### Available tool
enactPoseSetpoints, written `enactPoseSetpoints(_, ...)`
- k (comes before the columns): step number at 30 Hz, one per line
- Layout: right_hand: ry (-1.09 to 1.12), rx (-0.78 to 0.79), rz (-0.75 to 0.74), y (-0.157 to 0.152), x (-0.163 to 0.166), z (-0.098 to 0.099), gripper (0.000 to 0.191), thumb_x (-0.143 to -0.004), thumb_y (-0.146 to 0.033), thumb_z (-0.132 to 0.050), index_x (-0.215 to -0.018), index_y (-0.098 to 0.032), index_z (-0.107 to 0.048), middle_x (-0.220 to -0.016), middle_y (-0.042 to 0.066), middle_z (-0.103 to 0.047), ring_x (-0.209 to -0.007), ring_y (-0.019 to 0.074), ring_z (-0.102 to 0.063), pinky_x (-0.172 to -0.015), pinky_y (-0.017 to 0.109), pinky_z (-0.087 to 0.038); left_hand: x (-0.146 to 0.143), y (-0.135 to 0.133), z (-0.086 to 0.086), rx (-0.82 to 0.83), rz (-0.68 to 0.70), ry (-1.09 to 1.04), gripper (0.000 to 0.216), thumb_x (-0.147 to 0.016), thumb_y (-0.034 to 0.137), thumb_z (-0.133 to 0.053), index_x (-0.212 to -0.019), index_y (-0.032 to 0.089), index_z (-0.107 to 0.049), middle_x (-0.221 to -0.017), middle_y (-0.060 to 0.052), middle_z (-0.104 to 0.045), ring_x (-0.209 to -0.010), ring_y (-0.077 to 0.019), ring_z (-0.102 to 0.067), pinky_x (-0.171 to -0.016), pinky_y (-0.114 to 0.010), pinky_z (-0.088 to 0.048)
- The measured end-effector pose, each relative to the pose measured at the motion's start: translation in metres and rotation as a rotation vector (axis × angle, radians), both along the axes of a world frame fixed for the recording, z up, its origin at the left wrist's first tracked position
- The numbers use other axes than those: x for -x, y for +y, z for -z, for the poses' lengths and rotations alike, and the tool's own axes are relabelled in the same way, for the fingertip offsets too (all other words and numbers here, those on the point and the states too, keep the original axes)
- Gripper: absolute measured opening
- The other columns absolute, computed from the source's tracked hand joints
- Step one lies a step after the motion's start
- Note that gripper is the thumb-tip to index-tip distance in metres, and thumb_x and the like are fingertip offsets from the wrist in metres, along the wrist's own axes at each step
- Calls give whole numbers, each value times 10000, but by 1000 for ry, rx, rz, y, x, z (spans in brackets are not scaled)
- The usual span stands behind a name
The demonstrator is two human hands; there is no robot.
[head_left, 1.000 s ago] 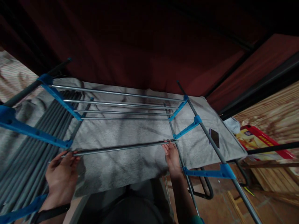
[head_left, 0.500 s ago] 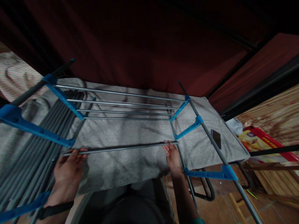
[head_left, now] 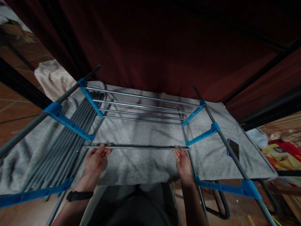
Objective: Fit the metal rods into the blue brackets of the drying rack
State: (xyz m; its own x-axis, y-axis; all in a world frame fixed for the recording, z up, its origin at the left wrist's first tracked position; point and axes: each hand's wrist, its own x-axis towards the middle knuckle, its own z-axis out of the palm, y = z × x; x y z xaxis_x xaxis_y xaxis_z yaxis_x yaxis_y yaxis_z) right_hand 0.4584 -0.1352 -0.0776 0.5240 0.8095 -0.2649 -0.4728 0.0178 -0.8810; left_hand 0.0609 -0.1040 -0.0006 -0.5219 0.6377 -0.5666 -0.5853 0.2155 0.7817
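Note:
A thin grey metal rod [head_left: 138,147] lies level between my two hands. My left hand [head_left: 96,160] pinches its left end, just beside the tip of a blue plastic bracket [head_left: 68,123]. My right hand [head_left: 182,159] pinches the right end, close to another blue bracket [head_left: 204,135] on the right. Both brackets belong to a drying rack frame [head_left: 225,142] of grey tubes. Further back, several rods [head_left: 143,106] sit fitted between two blue brackets. Everything stands over a grey towel [head_left: 141,163] spread on a low surface.
A bundle of loose grey rods [head_left: 63,147] lies on the towel at the left. A dark phone [head_left: 234,149] rests on the towel at the right. Dark red curtain hangs behind. A red and yellow box [head_left: 282,152] sits far right. More blue brackets [head_left: 228,187] stand near my legs.
The view has swung left, so everything sits further right in the picture. The rod has levelled out, its left end now up beside the left blue bracket's tip. Both hands keep their grip.

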Motion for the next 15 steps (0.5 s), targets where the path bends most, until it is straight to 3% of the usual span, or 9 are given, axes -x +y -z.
enactPoseSetpoints(8, 18, -3, -19, 0, 3, -3, 177, -837, -388, -810, -926, -273, -710, -1008, 26, -785, -1013, 213, -749, -1061, 464, -602, -8, 1, 5, 27, 32, -57, 315, -832, -63, -659, -623, 154, -567, -748, -22, -748, -689, -128, -741, -735, -242, -662)
enactPoseSetpoints(15, 40, -11, -1, 3, 4, -4, 190, -784, -329, -834, -913, -273, -706, -985, 25, -788, -1009, 232, -758, -1045, 481, -617, -8, 0, 10, 21, 110, -42, 271, -762, -80, -707, -674, 170, -650, -752, -17, -738, -693, -143, -746, -745, -230, -672)
